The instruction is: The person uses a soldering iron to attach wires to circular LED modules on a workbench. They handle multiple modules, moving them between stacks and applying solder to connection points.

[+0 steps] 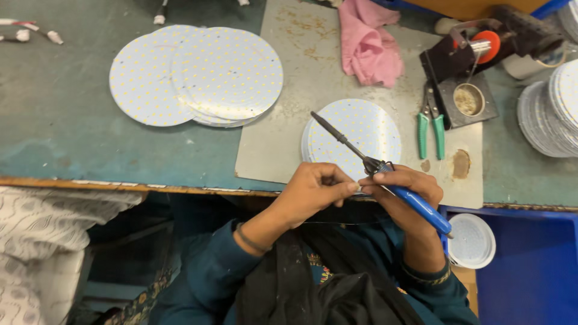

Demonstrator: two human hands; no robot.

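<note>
Facing worn green bench [72,120] w/ grey mat [283,120], LED discs [198,72].

R hand [402,188] grips soldering iron [385,171].

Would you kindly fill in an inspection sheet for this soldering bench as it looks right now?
Surface: worn green bench with a grey mat.
Job's things: blue-handled soldering iron, round LED board.
Clutter: fanned boards, pink cloth, green pliers, solder stand.
Hands: right hand holds the iron; left hand fingers meet it.
Cables: white connectors.
Surroundings: blue bin.
</note>
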